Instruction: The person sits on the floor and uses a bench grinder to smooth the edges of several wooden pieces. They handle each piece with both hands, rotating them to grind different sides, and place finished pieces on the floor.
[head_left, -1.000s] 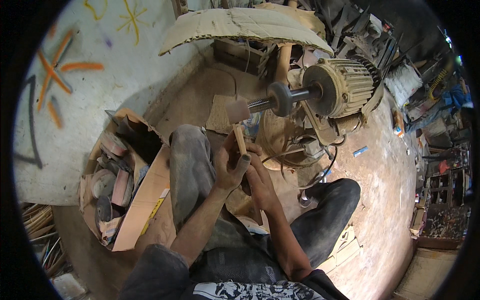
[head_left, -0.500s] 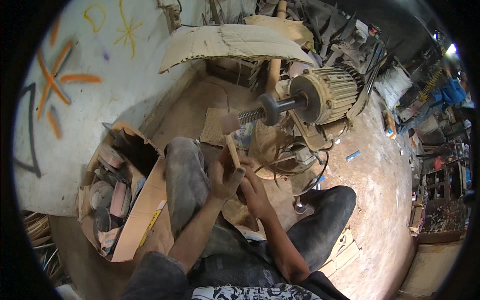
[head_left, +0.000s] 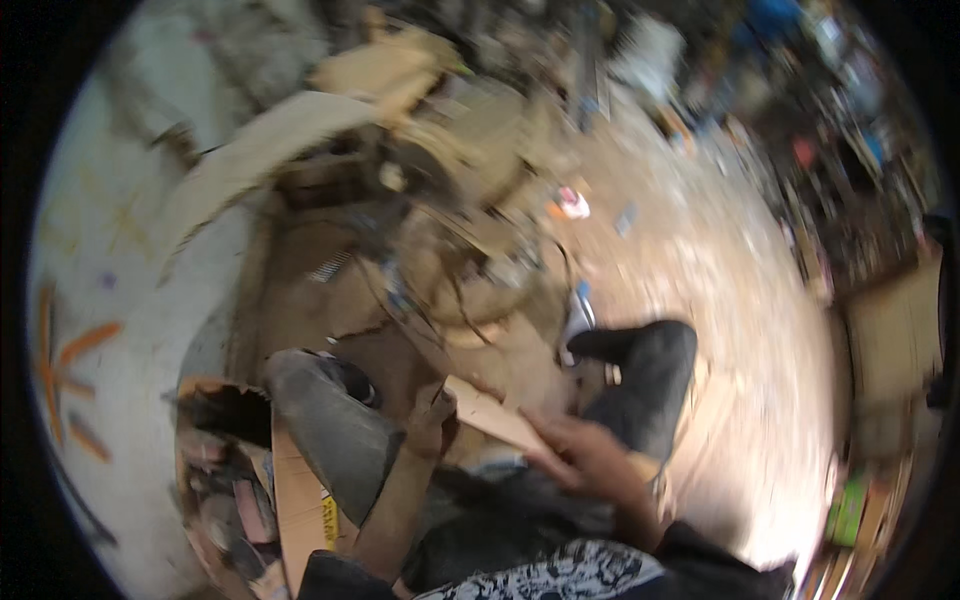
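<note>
Blurred by motion, a flat, tan, wood-like strip point(head_left: 492, 415) lies slantwise in front of my lap. My left hand point(head_left: 430, 428) is closed at its left end, and a small dark tip shows by the fingers. My right hand point(head_left: 585, 455) grips the strip's other end, thumb and fingers along it. Beyond the hands stands a dusty electric motor point(head_left: 480, 135) on a rounded base point(head_left: 440, 265). The motor's shaft end is too smeared to make out.
To my left an open cardboard box point(head_left: 305, 510) holds several worn blocks and wheels. A bent cardboard sheet point(head_left: 265, 150) hangs beside the motor, near the painted wall point(head_left: 120, 200). Cables point(head_left: 400, 310) trail on the floor. Cluttered shelves point(head_left: 840, 190) line the far right.
The view has swung to the right. The strip has come away from the motor's shaft end, down toward my lap. My hands have moved apart, one at each end of it.
</note>
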